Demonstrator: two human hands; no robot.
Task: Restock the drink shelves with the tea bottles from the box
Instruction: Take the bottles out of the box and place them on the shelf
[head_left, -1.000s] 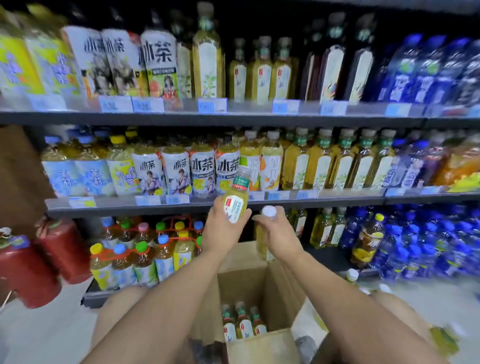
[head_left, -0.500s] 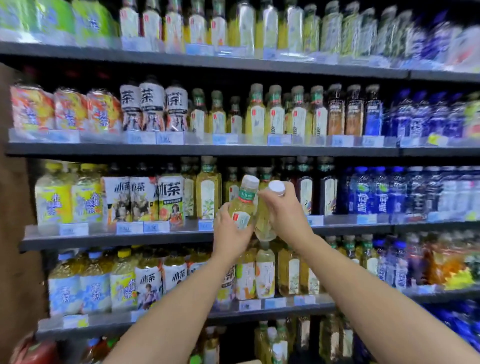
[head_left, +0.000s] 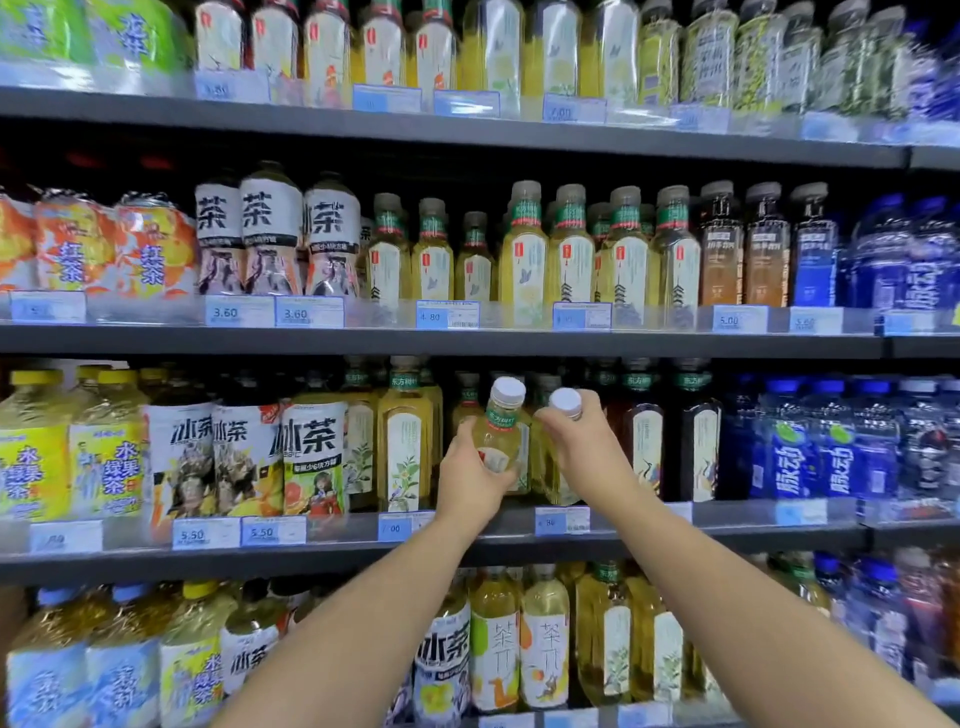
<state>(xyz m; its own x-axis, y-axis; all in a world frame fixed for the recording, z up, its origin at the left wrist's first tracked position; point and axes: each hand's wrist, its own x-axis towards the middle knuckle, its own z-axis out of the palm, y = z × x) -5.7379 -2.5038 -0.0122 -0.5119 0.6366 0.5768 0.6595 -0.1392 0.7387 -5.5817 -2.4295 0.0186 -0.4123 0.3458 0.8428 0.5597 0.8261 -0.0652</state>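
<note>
Shelf: dark shelf (head_left: 753, 540), store drinks aisle.
Grip: I see left hand (head_left: 470, 480) gripping tea bottle (head_left: 500, 434), right hand (head_left: 584, 452) gripping second bottle (head_left: 565, 402), above shelf's front edge.
Change: both bottles higher than a second ago.

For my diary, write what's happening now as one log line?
left hand grips tea bottle | right hand grips second tea bottle | both at shelf front

Bright, even light is illuminating the shelves (head_left: 467, 343); wide-angle distortion is bowing them, and the corner bottles (head_left: 47, 691) are blurring.
</note>
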